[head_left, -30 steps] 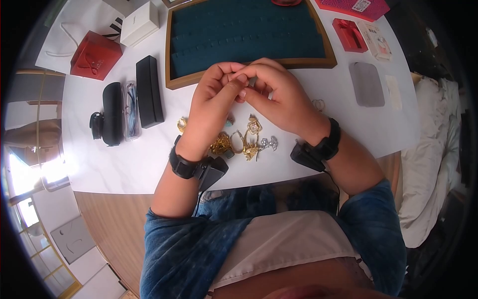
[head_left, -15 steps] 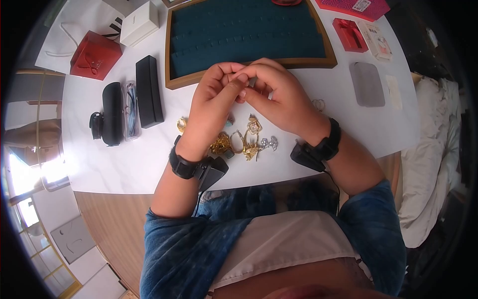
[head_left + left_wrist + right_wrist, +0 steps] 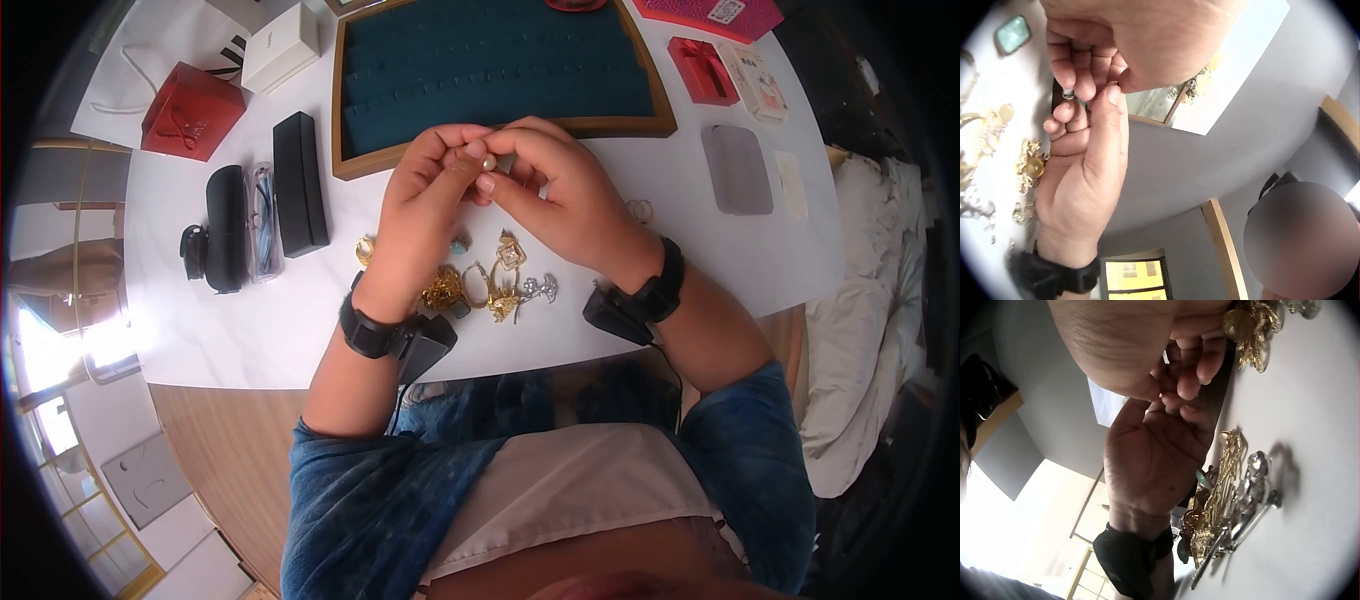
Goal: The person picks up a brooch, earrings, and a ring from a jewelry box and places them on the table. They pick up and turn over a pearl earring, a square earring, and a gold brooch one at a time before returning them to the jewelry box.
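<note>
In the head view, my left hand [image 3: 420,200] and right hand [image 3: 565,195] meet over the white table [image 3: 250,330], fingertips together. Between the thumbs shows a small round pearl bead [image 3: 488,163], pinched by both hands; whatever it is attached to is hidden by the fingers. Jewellery lies below the hands: a gold chain heap [image 3: 441,290], a gold hoop [image 3: 475,285], a square gold piece [image 3: 510,253], and a silver flower-shaped piece [image 3: 541,288]. A turquoise stone piece [image 3: 1012,35] shows in the left wrist view.
Just beyond the hands stands a wood-framed tray [image 3: 632,126] lined in dark teal. Black cases [image 3: 300,185] and a red bag [image 3: 193,112] are at left. A red box [image 3: 703,72] and a grey flat case [image 3: 737,170] lie at right, with thin rings [image 3: 639,210] nearer.
The left thumb has shifted slightly up and left, away from the right thumb, so the pearl bead now shows between them. The arms and the jewellery on the table stay in place.
</note>
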Demonstrator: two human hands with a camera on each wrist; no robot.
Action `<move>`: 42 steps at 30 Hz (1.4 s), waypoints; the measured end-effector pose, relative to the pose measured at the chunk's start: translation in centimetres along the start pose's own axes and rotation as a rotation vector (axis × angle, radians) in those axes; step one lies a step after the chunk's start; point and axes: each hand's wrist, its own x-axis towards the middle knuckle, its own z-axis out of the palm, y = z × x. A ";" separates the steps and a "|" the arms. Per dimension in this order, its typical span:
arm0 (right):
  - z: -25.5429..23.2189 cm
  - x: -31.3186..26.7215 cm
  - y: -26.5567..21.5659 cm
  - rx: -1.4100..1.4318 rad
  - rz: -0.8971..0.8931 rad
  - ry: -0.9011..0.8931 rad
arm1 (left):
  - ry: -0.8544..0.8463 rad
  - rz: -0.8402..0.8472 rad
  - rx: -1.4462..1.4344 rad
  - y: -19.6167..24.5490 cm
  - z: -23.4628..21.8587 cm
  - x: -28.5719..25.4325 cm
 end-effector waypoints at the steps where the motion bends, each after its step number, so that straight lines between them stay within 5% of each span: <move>1: 0.0 0.0 0.0 0.003 0.005 -0.002 | -0.002 0.001 -0.018 -0.1 -0.1 0.1; 42: -0.1 -0.1 0.0 0.022 0.021 -0.006 | -0.037 -0.021 -0.047 -0.6 -0.6 0.4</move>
